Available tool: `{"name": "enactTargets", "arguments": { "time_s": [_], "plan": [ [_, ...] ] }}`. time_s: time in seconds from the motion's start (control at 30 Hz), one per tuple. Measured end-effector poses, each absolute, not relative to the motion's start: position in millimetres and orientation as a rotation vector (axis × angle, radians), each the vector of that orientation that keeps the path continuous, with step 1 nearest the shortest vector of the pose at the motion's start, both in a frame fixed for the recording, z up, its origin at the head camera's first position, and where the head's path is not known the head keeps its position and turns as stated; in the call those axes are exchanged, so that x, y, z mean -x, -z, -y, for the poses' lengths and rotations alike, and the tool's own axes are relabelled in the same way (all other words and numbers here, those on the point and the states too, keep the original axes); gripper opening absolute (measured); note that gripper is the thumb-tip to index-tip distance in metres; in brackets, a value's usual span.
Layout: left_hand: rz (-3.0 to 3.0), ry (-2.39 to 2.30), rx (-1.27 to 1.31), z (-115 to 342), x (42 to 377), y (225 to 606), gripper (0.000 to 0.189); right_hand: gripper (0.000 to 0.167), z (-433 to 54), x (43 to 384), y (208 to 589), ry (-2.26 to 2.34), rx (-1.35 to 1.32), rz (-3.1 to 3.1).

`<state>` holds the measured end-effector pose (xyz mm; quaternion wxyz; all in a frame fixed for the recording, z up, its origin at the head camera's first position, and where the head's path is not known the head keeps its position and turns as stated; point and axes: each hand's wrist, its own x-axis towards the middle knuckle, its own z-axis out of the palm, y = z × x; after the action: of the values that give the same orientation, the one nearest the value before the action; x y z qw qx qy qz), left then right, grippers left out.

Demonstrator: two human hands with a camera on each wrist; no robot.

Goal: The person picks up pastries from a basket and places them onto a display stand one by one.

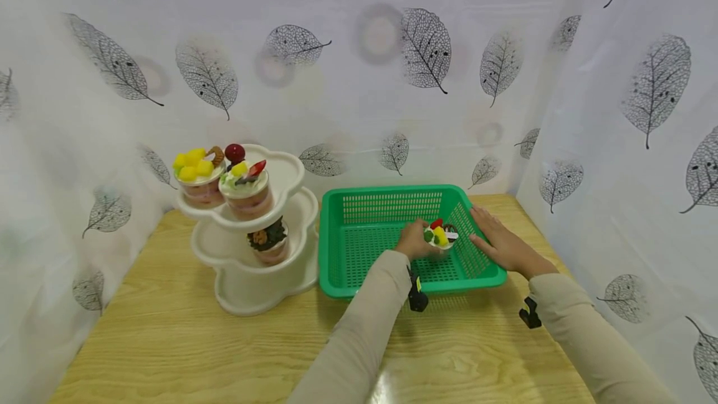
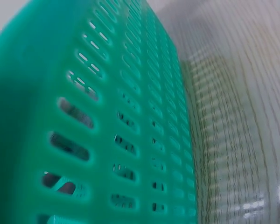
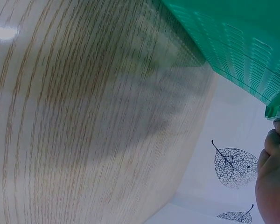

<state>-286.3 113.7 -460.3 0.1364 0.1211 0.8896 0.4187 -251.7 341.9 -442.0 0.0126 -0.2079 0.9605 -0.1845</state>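
A green plastic basket [image 1: 327, 248] sits on the table, and its slotted wall fills much of the left wrist view. Inside it, toward the right, my left hand [image 1: 414, 240] grips a dessert cup [image 1: 441, 237] topped with yellow cubes, a red piece and a dark round piece. The cup's lower part is hidden by the hand. My right hand [image 1: 505, 247] lies along the basket's right rim with fingers extended. In the right wrist view, the right hand [image 3: 275, 172] shows at the edge, right by the green rim.
Left of the basket stands a white tiered stand [image 1: 288, 173]. Its top tier bears a mango-topped cup [image 1: 201, 189], a strawberry-topped cup [image 1: 247, 198] and a red cherry-like topping [image 1: 235, 153]. A walnut-topped cup [image 1: 272, 245] is one tier down. Leaf-print curtains [image 1: 359, 80] surround the wooden table [image 1: 224, 354].
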Motion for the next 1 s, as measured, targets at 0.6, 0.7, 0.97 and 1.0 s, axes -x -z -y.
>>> {"name": "enactTargets", "arguments": {
  "time_s": [0.6, 0.7, 0.97, 1.0],
  "plan": [
    [-2.739, -1.011, -0.514, -119, 284, 459, 0.06, 0.067, -343, 251, 440, 0.506, 0.629, -3.016],
    [-2.768, -0.991, -0.527, -121, 282, 454, 0.061, 0.067, -342, 251, 440, 0.496, 0.628, -3.015],
    [-2.732, -1.124, -0.517, -109, 283, 444, 0.076, 0.068, -342, 253, 441, 0.481, 0.625, -3.007],
    [-2.734, -1.133, -0.535, -108, 283, 440, 0.076, 0.069, -342, 252, 440, 0.479, 0.621, -3.008]
  ]
}}
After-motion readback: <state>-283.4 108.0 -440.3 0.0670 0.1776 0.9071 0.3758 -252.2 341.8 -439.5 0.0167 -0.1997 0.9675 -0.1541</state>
